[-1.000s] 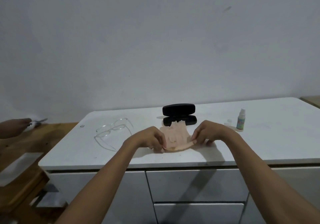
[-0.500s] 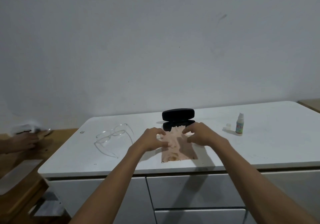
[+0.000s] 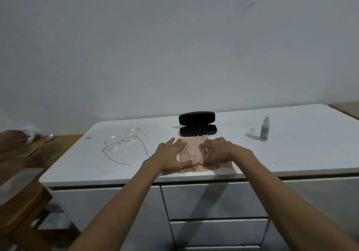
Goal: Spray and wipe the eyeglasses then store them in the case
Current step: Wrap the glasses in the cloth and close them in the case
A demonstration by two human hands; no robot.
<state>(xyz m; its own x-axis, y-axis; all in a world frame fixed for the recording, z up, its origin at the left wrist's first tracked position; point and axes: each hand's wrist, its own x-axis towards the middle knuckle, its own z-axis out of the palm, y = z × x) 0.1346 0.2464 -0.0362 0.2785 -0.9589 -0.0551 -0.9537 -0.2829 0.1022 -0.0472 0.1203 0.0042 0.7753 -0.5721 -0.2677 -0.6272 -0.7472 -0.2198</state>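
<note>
Now both hands are down on the pink cloth [image 3: 194,149], which lies flat on the white tabletop [image 3: 291,153] near its front edge. Left hand [image 3: 171,154] is spread wide, fingers straight and pointing far, palm pressing the cloth's left side, thumb stretched right along the near edge. Right hand [image 3: 217,150] sits on the cloth's right side with the fingers bent at the knuckles, tips pushing down into the fabric, thumb reaching left until it almost meets the other thumb; it looks like pressing rather than pinching, nothing lifted. Just beyond the cloth, touching or nearly touching its far edge, the black case [image 3: 197,124] stands open, lid raised toward the wall. The eyeglasses [image 3: 124,143], clear-framed, lie on the tabletop to the left of the hands, arms unfolded, apart from the cloth. Off to the right, well apart, a small spray bottle [image 3: 264,128] stands upright with its little clear cap [image 3: 252,130] beside it on the left. Far left, over a wooden surface [image 3: 29,153], another person's hand [image 3: 11,139] shows at the frame edge, blurred.
</note>
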